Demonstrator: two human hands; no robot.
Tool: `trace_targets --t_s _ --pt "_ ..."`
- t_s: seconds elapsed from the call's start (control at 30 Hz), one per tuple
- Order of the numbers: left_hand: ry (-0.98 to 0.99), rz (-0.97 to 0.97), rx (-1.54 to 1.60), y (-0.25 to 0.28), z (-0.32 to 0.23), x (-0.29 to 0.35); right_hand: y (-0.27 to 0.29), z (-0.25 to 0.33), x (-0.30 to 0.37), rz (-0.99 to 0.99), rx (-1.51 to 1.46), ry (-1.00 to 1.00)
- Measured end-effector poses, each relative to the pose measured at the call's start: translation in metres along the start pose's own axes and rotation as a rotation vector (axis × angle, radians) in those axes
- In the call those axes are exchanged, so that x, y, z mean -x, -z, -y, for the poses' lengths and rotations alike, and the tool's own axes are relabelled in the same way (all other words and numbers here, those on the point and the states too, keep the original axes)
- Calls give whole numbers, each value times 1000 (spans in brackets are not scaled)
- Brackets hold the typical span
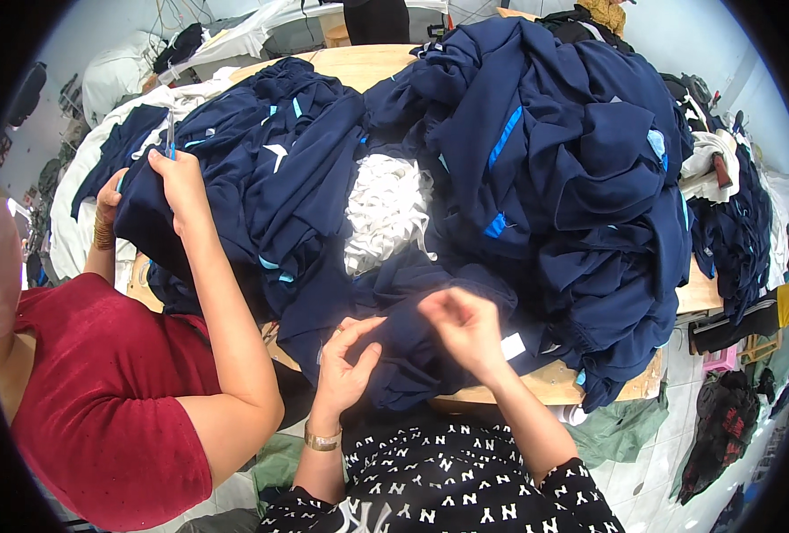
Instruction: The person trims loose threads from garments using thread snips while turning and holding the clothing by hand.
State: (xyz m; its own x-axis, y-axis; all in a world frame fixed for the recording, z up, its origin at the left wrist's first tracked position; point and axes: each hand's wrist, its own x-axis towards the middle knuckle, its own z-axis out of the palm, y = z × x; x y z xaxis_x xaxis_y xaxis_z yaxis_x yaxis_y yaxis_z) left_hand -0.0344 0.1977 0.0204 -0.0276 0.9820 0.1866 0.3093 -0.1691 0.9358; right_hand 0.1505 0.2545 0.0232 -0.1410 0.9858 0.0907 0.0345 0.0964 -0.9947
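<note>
A navy garment [403, 342] lies bunched at the near edge of the wooden table, under both my hands. My left hand [345, 366], with a bracelet at the wrist, rests at its left side, thumb and forefinger spread apart. Over the garment's right part hovers my right hand [467, 330]; its fingers are bent and smeared by motion, so whether they grip anything is unclear. A small white tag [512, 346] shows beside that hand. Just beyond the garment lies a heap of white strips [387, 213].
A large pile of navy garments [554, 169] with light blue trim rises at right, another pile [270, 169] at left. Close on my left, a co-worker in a red top [119, 400] holds navy cloth and blue-handled snips [170, 142]. Green cloth [621, 431] lies on the floor.
</note>
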Motion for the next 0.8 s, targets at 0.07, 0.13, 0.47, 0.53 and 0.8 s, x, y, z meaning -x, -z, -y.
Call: trace_targets --t_s 0.07,0.13,0.47,0.53,0.8 --pt "5 -12 16 1 2 1 17 -6 -3 -175 -136 48" --pt "97 -31 17 0 4 -2 43 -11 0 -420 -226 -18" --pt "539 -375 951 10 110 -17 111 -47 66 -489 4 9" --pt "721 -305 1217 10 136 -8 95 -61 82 -432 111 -71" --pt "715 -245 1262 -3 76 -2 37 -68 108 -118 385 214"
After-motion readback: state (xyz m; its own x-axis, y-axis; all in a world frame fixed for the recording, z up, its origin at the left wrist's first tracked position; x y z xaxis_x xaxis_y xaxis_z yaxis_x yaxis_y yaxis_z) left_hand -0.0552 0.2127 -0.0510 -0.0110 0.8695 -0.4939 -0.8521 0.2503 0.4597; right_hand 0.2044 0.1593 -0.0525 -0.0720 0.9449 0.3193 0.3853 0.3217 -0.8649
